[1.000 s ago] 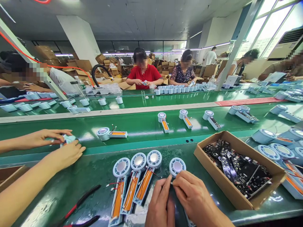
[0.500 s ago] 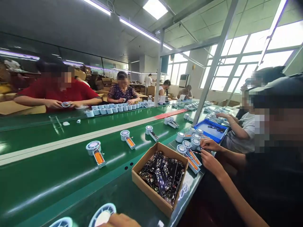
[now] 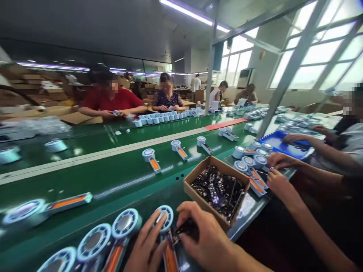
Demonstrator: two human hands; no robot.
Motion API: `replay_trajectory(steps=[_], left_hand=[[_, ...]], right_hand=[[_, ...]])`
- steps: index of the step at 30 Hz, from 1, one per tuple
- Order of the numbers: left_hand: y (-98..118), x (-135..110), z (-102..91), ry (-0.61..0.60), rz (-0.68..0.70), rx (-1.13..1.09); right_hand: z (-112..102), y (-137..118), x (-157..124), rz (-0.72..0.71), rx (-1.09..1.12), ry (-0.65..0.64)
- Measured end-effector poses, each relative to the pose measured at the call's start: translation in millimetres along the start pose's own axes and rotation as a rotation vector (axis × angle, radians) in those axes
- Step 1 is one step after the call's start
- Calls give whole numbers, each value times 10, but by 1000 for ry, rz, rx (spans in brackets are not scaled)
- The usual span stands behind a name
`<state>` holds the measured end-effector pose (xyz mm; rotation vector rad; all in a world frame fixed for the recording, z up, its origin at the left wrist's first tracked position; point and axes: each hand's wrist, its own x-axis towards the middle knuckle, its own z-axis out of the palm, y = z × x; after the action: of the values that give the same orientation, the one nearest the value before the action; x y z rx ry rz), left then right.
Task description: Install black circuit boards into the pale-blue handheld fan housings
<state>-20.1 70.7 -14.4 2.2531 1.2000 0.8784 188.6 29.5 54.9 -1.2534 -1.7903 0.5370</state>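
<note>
At the lower middle of the frame, a pale blue unit [image 3: 170, 255] with a round head and an orange strip along its handle lies between the two hands, head toward the top of the frame. The left hand [image 3: 149, 240] lays its fingers, slightly apart, over the left side of the head; whether they clamp it or merely rest there, I cannot tell. The right hand [image 3: 195, 230] pinches a dark part [image 3: 185, 227] between thumb and forefinger, just beside the unit's upper handle; it looks like one of the boards [image 3: 215, 189] heaped in the cardboard box [image 3: 224, 221] right of centre, though blur hides its detail. To work well here, the left fingers should bear on the firm rim rather than the silvery centre, enough to stop the unit swivelling on the green bench [image 3: 176, 195]. The pinch is best kept light and near the part's edges, turned so that the thumb does not block the view of the handle. The right wrist would do well to clear the box's near corner, and the left elbow the three similar units [image 3: 94, 242] at lower left.
</note>
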Motion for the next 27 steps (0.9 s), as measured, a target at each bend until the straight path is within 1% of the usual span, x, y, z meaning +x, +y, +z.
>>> replay_trajectory(steps=[2, 3, 6, 8, 11, 13, 15, 16, 17, 18, 22, 24, 26, 27], left_hand=[[220, -39, -40, -26, -119, 3], [310, -42, -50, -25, -148, -5], [463, -39, -72, -29, -242, -28], [486, -54, -91, -54, -273, -67], [454, -85, -104, -69, -280, -130], [422, -94, -94, -63, -288, -179], [400, -91, -70, -50, -303, -271], [393, -85, -56, -37, -309, -327], [387, -78, -41, -29, -316, -380], [383, -69, -28, -20, -324, -421], [376, -34, 4, 30, -374, -445], [381, -19, 5, 66, -392, -424], [390, -8, -2, 62, -400, -414], [396, -4, -6, 52, -406, -421]], right_hand=[[-108, 120, -67, 32, -29, -29], [-161, 191, -80, 13, -57, -54], [-261, 343, -81, -31, -177, -129], [-290, 353, -71, -97, -296, -191], [-311, 284, -33, -284, -519, -250], [-319, 229, 2, -396, -642, -251], [-329, 184, 37, -436, -682, -237], [-334, 165, 54, -414, -663, -240], [-337, 147, 70, -360, -620, -248], [-338, 131, 84, -277, -557, -262], [-289, 122, 109, 214, -194, -355], [-231, 172, 82, 405, -7, -398], [-166, 251, 29, 510, 110, -431], [-136, 296, -5, 512, 125, -445]])
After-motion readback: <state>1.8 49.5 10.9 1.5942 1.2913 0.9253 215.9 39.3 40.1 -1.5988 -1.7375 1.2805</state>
